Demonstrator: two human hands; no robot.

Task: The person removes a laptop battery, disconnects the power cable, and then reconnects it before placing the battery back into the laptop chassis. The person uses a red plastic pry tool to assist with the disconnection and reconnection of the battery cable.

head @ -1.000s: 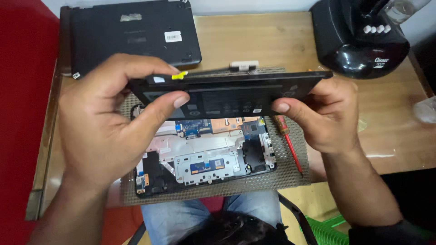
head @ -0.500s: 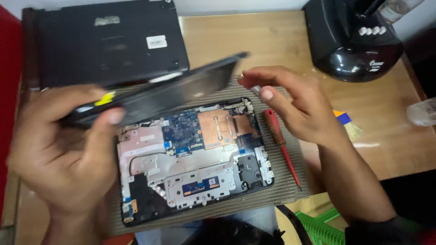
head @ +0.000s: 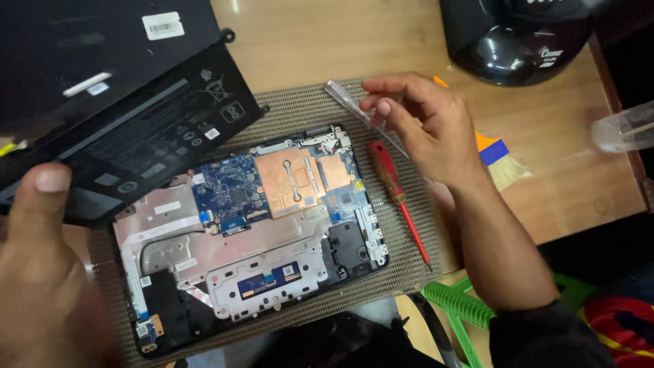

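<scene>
From the head camera, the left hand (head: 41, 272) grips a flat black battery pack (head: 146, 136) by its lower edge, thumb pressed on top — the pack is tilted above the upper left corner of the opened laptop base (head: 259, 232), which lies on a woven mat (head: 409, 204). The right hand (head: 422, 129) pinches a thin clear tool (head: 344, 99) just above a red-handled screwdriver (head: 395, 194) lying on the mat beside the base.

**One head-worn view, steep and close**

We look down from head height, close over the wooden table (head: 545, 136). The opened laptop (head: 252, 232) fills the centre. Left hand (head: 41, 272) crowds the near-left corner; right hand (head: 422, 129) enters from the right. No second view.
</scene>
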